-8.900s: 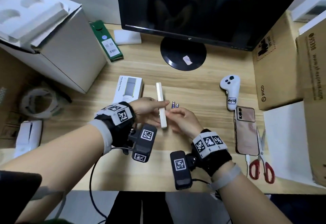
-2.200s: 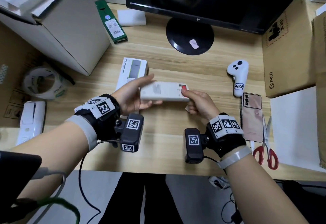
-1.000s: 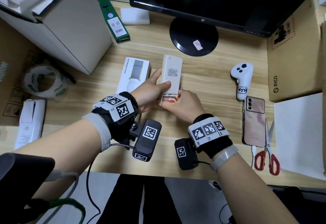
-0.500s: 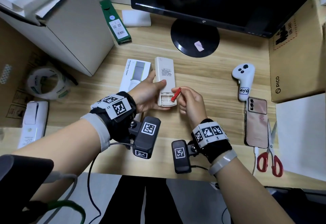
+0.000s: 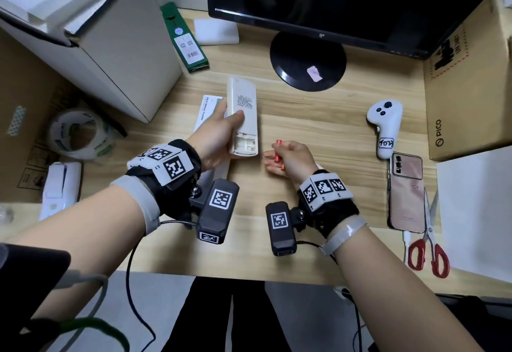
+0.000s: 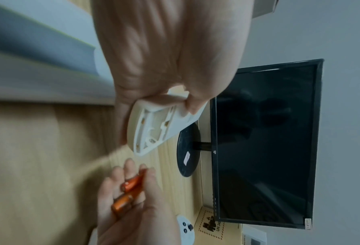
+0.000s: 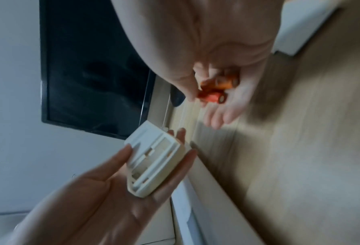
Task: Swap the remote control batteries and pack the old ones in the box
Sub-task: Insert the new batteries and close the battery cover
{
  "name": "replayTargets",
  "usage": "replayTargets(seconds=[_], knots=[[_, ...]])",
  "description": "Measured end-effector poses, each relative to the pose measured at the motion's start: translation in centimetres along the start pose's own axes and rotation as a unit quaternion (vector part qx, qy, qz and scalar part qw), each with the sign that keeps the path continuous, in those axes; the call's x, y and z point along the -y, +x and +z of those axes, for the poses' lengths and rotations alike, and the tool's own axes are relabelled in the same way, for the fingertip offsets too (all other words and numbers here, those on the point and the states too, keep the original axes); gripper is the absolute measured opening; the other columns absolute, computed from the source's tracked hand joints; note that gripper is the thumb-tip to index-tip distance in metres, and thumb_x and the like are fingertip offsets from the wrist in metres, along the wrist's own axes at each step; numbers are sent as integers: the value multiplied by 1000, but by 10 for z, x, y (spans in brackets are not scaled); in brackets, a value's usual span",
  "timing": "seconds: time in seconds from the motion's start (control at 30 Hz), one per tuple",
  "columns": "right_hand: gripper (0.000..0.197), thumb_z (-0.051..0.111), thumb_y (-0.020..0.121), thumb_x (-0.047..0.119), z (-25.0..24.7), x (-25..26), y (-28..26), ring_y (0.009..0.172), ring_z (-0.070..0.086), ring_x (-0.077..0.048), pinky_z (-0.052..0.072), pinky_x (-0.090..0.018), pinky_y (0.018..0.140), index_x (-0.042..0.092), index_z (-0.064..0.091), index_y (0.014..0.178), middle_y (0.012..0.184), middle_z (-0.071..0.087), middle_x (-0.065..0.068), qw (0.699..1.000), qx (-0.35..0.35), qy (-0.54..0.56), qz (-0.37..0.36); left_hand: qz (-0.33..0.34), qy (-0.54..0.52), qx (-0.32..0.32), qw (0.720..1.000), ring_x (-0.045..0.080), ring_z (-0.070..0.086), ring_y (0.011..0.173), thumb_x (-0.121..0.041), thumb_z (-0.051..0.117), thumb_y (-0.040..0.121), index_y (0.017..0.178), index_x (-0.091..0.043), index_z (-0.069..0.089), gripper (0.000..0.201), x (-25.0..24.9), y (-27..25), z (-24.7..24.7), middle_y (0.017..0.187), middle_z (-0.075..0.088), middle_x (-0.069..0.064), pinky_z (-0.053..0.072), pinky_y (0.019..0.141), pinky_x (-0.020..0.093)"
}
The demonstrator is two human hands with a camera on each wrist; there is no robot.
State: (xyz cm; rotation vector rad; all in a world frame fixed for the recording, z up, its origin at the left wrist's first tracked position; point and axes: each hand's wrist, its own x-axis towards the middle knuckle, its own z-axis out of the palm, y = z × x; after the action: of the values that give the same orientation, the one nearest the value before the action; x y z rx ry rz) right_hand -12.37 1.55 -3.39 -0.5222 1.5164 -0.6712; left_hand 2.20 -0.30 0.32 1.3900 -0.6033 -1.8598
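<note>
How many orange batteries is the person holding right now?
2. Both orange batteries lie side by side in the right hand, across its palm and fingers, beside the remote control in the left hand. Its battery compartment looks empty.

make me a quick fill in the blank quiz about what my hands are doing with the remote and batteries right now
1. The left hand holds the ____.
2. The right hand holds ____ orange batteries.
3. The remote's battery compartment is ____.

Missing words: remote; two; empty
</note>
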Motion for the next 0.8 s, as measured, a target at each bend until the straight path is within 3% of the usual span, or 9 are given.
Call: replayTargets(seconds=[0.1,0.17,0.23,0.3,0.37,0.43,0.5,0.63,0.8], knots=[[13,41,93,-2,15,3,4,33,56,-3,47,-14,41,8,48,98,73,56,-6,998,30,-35,39,12,-16,-15,1000,34,58,98,-12,33,102,124,-27,41,28,-8,-2,-7,112,58,7,54,72,47],[24,39,89,-9,24,6,7,44,59,-8,47,-14,45,5,52,104,75,57,-9,997,24,-51,43,3,-18,-17,1000,35,57,99,-14,32,102,128,-31,39,32,-13,-4,-13,118,55,7,57,63,46],[34,38,88,-11,30,8,10,78,68,-22,54,-22,68,-1,54,116,95,64,-18,997,12,-63,49,-2,-11,-16,1000,33,58,97,-16,32,102,136,-33,35,38,-15,-5,-19,124,56,9,57,58,41],[38,38,88,-10,33,10,13,109,63,-35,51,-33,89,-4,49,124,120,62,-24,997,-2,-54,59,-1,-7,-15,1000,34,57,100,-17,33,102,137,-34,35,39,-16,-4,-25,131,55,12,55,66,45],[34,40,89,-6,33,10,12,96,67,-31,52,-28,85,-5,49,123,118,63,-22,997,-16,-52,53,-4,-4,-13,1000,35,56,102,-17,34,101,134,-35,36,38,-15,-4,-29,128,56,12,52,75,51],[30,44,89,-2,30,9,10,63,65,-16,55,-20,63,-4,53,118,97,67,-14,998,-47,-43,22,-5,-6,-6,1000,36,55,101,-16,35,101,128,-36,39,34,-14,-3,-30,120,56,11,49,81,56],[23,50,87,5,18,7,10,53,60,-11,52,-21,52,4,59,108,81,67,-6,990,-117,-72,-23,-9,-10,6,1000,35,55,100,-15,36,101,124,-36,42,32,-13,-3,-28,115,57,10,49,81,54],[22,63,79,21,-19,3,7,74,61,-16,40,-24,68,18,58,100,84,62,4,943,-258,-196,-75,-17,-26,25,999,31,57,92,-15,34,101,135,-30,38,37,-8,0,-23,107,58,8,53,71,42],[28,66,78,28,-33,-3,7,98,63,-27,41,-26,76,13,61,102,102,68,-6,921,-223,-318,-30,-36,-64,38,997,25,61,75,-33,28,103,121,-33,41,22,-1,3,-12,93,61,8,55,58,31]])
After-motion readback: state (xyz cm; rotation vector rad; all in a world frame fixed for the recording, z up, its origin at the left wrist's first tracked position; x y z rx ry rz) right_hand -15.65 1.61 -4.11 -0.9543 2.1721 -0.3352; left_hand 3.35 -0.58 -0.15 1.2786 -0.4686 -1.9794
